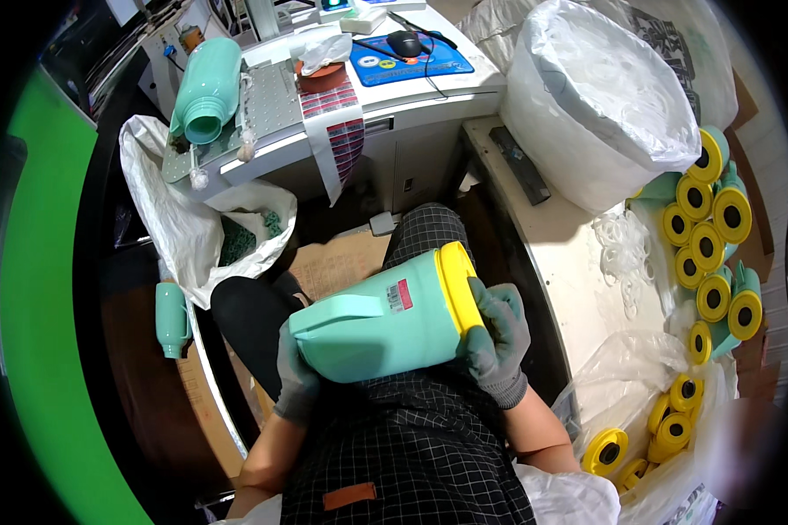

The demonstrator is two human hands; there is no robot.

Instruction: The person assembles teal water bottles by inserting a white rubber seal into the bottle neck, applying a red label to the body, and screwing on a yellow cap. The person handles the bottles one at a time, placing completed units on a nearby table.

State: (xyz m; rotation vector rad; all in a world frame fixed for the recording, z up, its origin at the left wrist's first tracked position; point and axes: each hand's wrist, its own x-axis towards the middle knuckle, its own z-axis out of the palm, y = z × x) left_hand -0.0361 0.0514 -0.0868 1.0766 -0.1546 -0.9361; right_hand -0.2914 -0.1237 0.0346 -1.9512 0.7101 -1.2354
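Observation:
Across my lap lies a mint-green plastic jug body (pixel 359 346) with a long side handle and a small red-and-white barcode sticker (pixel 400 296). Its wide right end carries a yellow ring (pixel 458 289). My left hand (pixel 297 374), in a grey glove, is closed around the narrower left end, its fingers partly hidden. At the other end my gloved right hand (pixel 502 337) grips the yellow ring, thumb and fingers pressed on its edge. The jug is tilted slightly, with its yellow end higher in the view.
Another green jug body (pixel 210 83) lies on the workbench, left of a hanging label strip (pixel 346 144). A white sack (pixel 184 223) of green scraps stands below. On the right are a large bag of clear rings (pixel 560 114), stacked yellow-ended jugs (pixel 707 245) and bagged yellow parts (pixel 674 429).

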